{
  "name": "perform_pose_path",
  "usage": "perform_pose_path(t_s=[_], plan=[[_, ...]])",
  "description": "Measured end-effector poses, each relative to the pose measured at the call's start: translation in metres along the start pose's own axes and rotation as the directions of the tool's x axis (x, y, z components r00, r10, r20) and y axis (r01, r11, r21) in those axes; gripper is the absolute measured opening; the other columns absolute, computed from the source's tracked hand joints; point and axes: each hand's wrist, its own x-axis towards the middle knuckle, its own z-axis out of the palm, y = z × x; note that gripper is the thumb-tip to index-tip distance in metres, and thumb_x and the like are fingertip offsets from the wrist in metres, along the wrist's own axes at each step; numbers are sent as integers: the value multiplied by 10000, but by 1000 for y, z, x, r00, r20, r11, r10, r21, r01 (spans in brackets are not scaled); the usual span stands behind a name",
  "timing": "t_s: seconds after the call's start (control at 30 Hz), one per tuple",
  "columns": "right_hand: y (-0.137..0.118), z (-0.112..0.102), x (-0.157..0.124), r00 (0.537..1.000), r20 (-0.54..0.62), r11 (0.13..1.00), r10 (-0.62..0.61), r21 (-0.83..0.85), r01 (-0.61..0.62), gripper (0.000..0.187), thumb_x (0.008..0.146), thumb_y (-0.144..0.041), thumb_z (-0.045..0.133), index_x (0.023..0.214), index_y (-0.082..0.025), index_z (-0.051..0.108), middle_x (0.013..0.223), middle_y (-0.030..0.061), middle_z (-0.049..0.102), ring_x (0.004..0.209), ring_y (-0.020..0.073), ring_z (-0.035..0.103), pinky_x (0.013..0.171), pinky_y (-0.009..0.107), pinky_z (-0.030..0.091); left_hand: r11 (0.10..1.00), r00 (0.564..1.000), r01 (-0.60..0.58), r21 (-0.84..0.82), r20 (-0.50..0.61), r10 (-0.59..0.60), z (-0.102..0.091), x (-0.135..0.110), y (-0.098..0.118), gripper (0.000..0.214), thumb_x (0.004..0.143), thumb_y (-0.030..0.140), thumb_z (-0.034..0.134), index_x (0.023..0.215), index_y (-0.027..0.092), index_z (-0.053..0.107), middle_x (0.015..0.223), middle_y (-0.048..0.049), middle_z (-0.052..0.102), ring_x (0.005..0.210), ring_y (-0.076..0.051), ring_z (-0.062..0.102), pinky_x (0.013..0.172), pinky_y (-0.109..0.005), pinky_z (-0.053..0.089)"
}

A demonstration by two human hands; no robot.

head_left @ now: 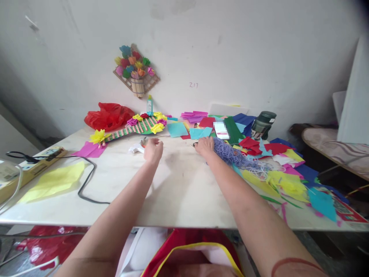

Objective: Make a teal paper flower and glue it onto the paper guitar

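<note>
My left hand [153,149] reaches across the pale table [173,192], fingers curled, next to a white glue gun [137,147] with an orange part; whether it grips the gun is unclear. My right hand [205,146] lies palm down with its fingers curled at the edge of a bundle of purple yarn [230,154]. A small dark thing, too small to name, shows at its fingertips. Behind both hands lies a striped paper guitar [135,128] trimmed with yellow and pink paper flowers.
Coloured paper sheets [288,177] pile up at the right, with a dark green flask [262,125]. A red plastic bag [108,115], a glue bottle [149,105] and a wall flower basket [135,71] stand behind. A black cable [86,181], power strip [31,163] and yellow sheet [54,181] lie left.
</note>
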Motion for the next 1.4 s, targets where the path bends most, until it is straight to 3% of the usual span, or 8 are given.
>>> perform_pose_path(t_s=[0.1,0.17,0.4,0.67,0.93,1.13,1.23,1.4], plan=[[0,0,-1,995,-84,998,-61,-32,59,378,851,-348,473,1054,-86,653,1092,181,642,1094,297,479,967,431,236,884,991,-133,447,62,118,-17,15,-4,279,742,253,537,1004,210,624,1178,-138,580,1135,-342,500,883,-486,422],[0,1,-1,989,-91,993,-116,-41,113,345,856,-322,469,1055,-109,654,1118,158,633,1102,293,465,991,443,208,803,990,-142,578,96,106,-24,21,-9,310,760,244,510,1047,201,621,1210,-167,554,1119,-355,511,870,-489,415],[-4,7,-2,991,70,993,-114,13,114,364,903,-317,390,1086,-144,653,1179,141,608,1110,281,476,934,419,302,788,985,-138,599,164,48,-19,31,-23,356,750,323,530,1070,196,621,1264,-169,531,1075,-339,559,840,-444,441],[2,3,-3,988,93,990,-126,78,118,380,908,-348,387,1127,-154,629,1192,126,606,1136,257,476,915,371,354,787,991,-125,605,117,68,-30,44,-38,361,717,218,528,1062,146,608,1060,-188,628,981,-326,611,778,-384,470],[6,-4,2,999,36,993,-14,118,10,338,885,-311,430,1091,-163,654,1175,134,600,1119,257,502,924,351,376,611,970,-238,755,212,115,-68,65,-59,294,746,185,488,1011,173,617,1009,-134,661,926,-293,623,731,-351,485],[18,-4,16,983,83,949,165,259,-181,332,856,-236,473,1146,-184,628,1234,121,569,1132,243,525,915,317,407,409,936,-332,850,351,31,-68,55,-22,217,751,201,543,910,128,672,1052,-166,658,1003,-303,593,778,-351,463],[24,-3,29,958,126,906,258,313,-286,373,857,-208,465,1207,-161,583,1253,136,561,1111,228,559,869,282,433,448,918,-392,803,370,141,-51,40,7,287,785,366,549,960,182,682,1080,-139,658,1037,-329,579,821,-398,446],[33,0,46,896,180,822,406,356,-444,426,873,-273,473,1246,-76,532,1240,203,567,1082,246,593,830,278,457,704,861,-453,547,473,186,0,13,32,314,775,429,546,1009,274,685,1028,-68,689,983,-273,604,808,-349,447]])
